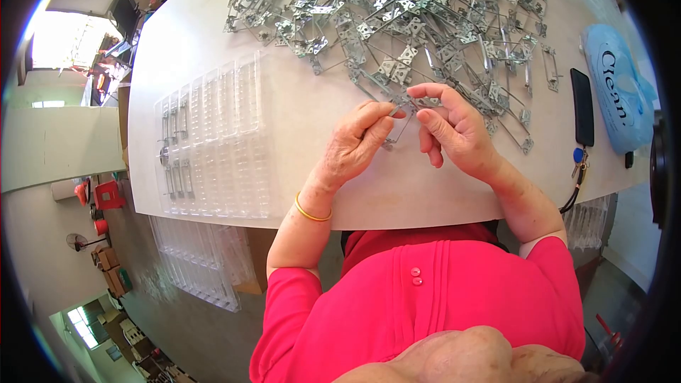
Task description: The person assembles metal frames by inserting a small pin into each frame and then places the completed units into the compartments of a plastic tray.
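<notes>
My left hand [358,140] is closed, thumb and forefinger pinching a small metal bracket part [399,108] at the near edge of the pile. A thin rod hangs below the fingertips. Close by on the right, my right hand [454,130] has its fingers apart and curved, the fingertips beside the same part; nothing shows in its grip. Beyond both hands spreads a large heap of metal brackets with rods [397,21]. On the left of the table lies a clear plastic tray [220,131], with several metal pieces [177,179] in its left-hand slots.
At the right of the white table [312,206] lie a black phone [582,108], keys on a dark strap [578,163] and a blue-white "Clean" pack [616,89]. More clear trays [202,262] are below the table's near left edge.
</notes>
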A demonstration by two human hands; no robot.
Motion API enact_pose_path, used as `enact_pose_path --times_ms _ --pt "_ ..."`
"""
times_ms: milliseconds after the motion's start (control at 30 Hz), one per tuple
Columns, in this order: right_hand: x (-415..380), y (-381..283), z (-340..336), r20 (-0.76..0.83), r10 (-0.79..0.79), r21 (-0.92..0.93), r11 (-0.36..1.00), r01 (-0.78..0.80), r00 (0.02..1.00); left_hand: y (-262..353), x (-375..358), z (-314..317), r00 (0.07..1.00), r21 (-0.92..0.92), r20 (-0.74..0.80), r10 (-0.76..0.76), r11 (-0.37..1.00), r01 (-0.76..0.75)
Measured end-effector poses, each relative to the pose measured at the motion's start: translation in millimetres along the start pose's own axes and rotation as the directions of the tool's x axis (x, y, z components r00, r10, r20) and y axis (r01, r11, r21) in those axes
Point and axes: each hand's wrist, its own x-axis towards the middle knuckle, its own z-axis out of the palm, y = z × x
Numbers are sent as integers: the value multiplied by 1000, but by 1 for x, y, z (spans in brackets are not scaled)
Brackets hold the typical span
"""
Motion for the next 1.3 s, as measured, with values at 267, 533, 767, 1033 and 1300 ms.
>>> enact_pose_path --times_ms 267,533,767,1033,1300 --pt "6 0 -9 154 123 235 959 -158 980 6 3 4 989 156 62 133 978 -141" --pt "3 1 -4 65 104 105 988 -110 992 9 2 5 976 254 74 203 943 -215" --pt "0 4 -3 -97 -44 -233 972 20 994 11 1 7 955 401 127 267 867 -296" --pt "0 6 -6 -75 -227 -511 845 158 971 13 -1 6 954 356 174 243 888 -291" --pt "3 2 -15 -101 -135 -280 955 102 986 15 -2 8 955 252 237 176 939 -235"
